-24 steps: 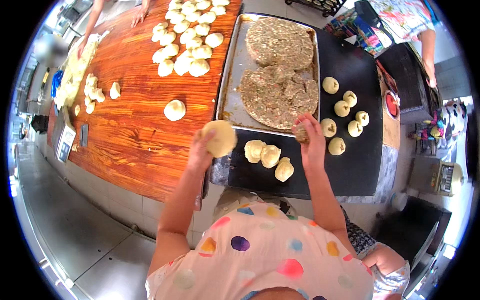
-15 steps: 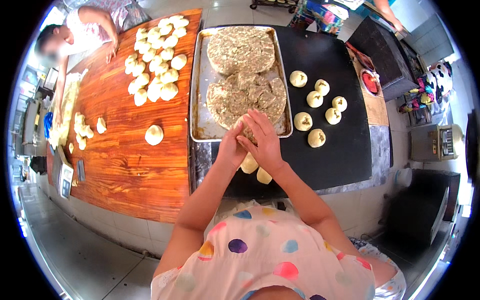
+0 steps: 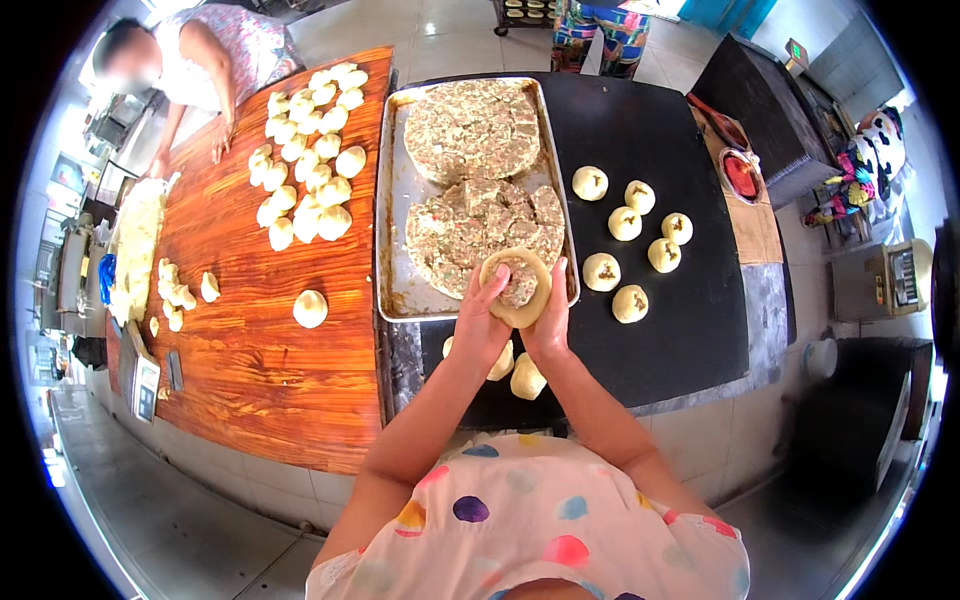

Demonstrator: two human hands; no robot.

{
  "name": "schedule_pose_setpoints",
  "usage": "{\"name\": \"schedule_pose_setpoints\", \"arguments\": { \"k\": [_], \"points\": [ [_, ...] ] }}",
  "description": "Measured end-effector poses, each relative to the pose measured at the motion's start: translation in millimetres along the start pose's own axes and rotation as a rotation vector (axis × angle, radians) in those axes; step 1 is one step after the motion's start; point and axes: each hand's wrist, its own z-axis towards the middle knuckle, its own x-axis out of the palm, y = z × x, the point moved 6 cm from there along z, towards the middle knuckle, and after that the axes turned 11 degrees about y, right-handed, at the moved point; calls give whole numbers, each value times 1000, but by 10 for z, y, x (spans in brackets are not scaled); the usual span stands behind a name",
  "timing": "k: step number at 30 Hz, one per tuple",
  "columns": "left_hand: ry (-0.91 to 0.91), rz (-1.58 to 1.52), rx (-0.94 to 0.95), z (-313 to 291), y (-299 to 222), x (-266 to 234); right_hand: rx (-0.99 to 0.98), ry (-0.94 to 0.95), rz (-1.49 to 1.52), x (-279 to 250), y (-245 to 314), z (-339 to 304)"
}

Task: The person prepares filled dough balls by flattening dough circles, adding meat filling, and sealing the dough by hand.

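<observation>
We hold a flat round of dough (image 3: 516, 288) in both hands, out in front of us. It has a lump of meat filling (image 3: 518, 283) in its middle. Our left hand (image 3: 480, 322) cups the left side of the dough, and its fingers are curled tight on the edge. Our right hand (image 3: 551, 322) cups the right side, and its fingers are clamped on the dough too. The dough sits in the air just over the near rim of a metal tray (image 3: 392, 250).

The tray lies between a wooden worktop (image 3: 260, 370) on our left and a black worktop (image 3: 690, 330) on our right. Two big flat heaps of meat filling lie in the tray, one far (image 3: 472, 127) and one near (image 3: 470, 232). The near heap has bits scooped out of it.

Just under our hands, plain dough balls (image 3: 526, 378) rest on the black worktop. To the right of our hands, six filled buns (image 3: 630, 240) sit in a loose bunch on the black worktop.

On the wooden worktop, one dough ball (image 3: 310, 308) sits alone, near the tray. Many more dough balls (image 3: 305, 165) lie in a pile farther away. Another person (image 3: 215, 60) leans on the far end of that worktop, with a hand (image 3: 220, 138) flat on the wood.
</observation>
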Motion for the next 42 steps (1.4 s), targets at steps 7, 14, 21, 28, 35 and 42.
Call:
{"name": "schedule_pose_setpoints", "arguments": {
  "k": [7, 14, 21, 28, 35, 42],
  "points": [
    [-91, 138, 88, 30, -40, -4, -99, -103, -353, 102, 1, 160],
    [-6, 120, -84, 116, -114, -183, -130, 78, -345, 62, 57, 369],
    [-83, 699, -191, 243, -30, -220, -261, 58, -693, 119, 99, 296],
    [44, 313, -282, 272, 126, -128, -118, -122, -266, -157, 128, 188],
    [-184, 169, 34, -37, 328, -75, -313, -77, -613, 4, 143, -82],
    [-229, 317, 95, -200, 303, -50, -416, 190, -777, 9, 214, -246]
  ]
}}
